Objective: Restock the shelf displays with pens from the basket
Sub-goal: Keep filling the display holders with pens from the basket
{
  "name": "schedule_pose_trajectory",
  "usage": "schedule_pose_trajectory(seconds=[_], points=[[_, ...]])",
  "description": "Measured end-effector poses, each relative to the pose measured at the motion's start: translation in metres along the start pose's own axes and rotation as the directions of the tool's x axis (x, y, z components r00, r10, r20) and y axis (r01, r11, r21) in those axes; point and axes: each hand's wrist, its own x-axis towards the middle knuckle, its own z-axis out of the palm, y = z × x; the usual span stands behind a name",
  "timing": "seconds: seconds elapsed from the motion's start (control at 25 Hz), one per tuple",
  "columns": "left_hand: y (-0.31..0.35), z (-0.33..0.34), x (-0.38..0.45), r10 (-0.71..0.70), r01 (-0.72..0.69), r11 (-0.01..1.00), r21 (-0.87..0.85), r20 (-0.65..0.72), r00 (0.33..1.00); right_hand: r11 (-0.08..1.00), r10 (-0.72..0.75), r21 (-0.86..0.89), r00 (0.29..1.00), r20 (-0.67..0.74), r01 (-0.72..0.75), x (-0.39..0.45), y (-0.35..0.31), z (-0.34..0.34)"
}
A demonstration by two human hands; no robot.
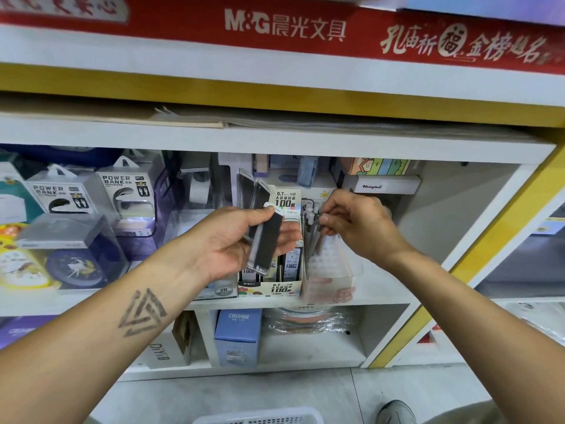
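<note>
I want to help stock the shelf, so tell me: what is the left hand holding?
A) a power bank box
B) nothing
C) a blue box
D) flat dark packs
D: the left hand grips flat dark packs in front of the lead display box.

Head cam, fwd-down, close to shelf [275,139]

bright even light, curved edges (wide-angle), slight blur

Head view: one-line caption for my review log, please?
Left hand holds flat dark packs while right hand pinches pens at a shelf display box.
</note>
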Motion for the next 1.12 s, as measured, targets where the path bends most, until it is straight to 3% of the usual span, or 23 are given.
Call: schedule_pose_trajectory(seconds=[0.16, 0.24, 0.28, 0.32, 0.4, 0.52, 0.6, 0.68, 0.76, 0.84, 1.0, 1.12], points=[[-0.005, 0.0, 0.002, -0.022, 0.022, 1.0, -0.013, 0.019, 1.0, 0.93, -0.171, -0.311, 0.979, 0.112, 0.199, -0.003, -0.006, 0.009], [-0.007, -0.001, 0.004, -0.027, 0.027, 1.0, -0.015, 0.031, 0.999, 0.894, -0.199, -0.389, 0.975, 0.1, 0.222, 0.0, -0.011, 0.011], [-0.009, -0.001, 0.005, -0.026, 0.027, 1.0, -0.013, 0.034, 0.999, 0.93, -0.152, -0.329, 0.986, 0.064, 0.165, 0.0, -0.016, 0.009], [-0.01, -0.002, 0.006, -0.019, 0.02, 1.0, -0.002, 0.038, 0.999, 0.988, -0.049, -0.147, 0.998, 0.036, 0.053, 0.001, -0.023, 0.008], [-0.012, -0.002, 0.007, 0.001, -0.002, 1.0, 0.024, 0.049, 0.999, 0.932, 0.154, 0.308, 0.978, 0.144, -0.192, -0.001, -0.037, 0.008], [-0.013, -0.002, 0.006, 0.014, -0.017, 0.999, 0.045, 0.058, 0.998, 0.819, 0.202, 0.476, 0.937, 0.283, -0.32, -0.003, -0.048, 0.014], [-0.01, -0.001, 0.004, 0.045, -0.047, 0.993, 0.11, 0.014, 0.999, 0.728, 0.24, 0.585, 0.933, 0.27, -0.356, -0.001, -0.052, 0.012], [-0.002, -0.006, 0.004, 0.143, -0.118, 0.974, 0.193, -0.125, 0.982, 0.676, 0.256, 0.658, 0.943, 0.212, -0.332, 0.003, -0.054, 0.006], [0.008, -0.014, 0.002, 0.234, -0.175, 0.954, 0.243, -0.237, 0.943, 0.771, 0.23, 0.579, 0.964, 0.134, -0.265, 0.005, -0.053, 0.0], [0.014, -0.02, -0.003, 0.266, -0.193, 0.94, 0.281, -0.251, 0.931, 0.855, 0.152, 0.478, 0.978, 0.142, -0.202, 0.006, -0.051, -0.003], [0.019, -0.027, -0.013, 0.198, -0.137, 0.939, 0.314, -0.172, 0.965, 0.927, 0.141, 0.288, 0.935, 0.325, -0.24, 0.002, -0.05, -0.005], [0.02, -0.031, -0.02, 0.099, -0.08, 0.972, 0.219, -0.076, 0.992, 0.99, 0.12, 0.037, 0.95, 0.288, -0.136, 0.001, -0.047, 0.007]])
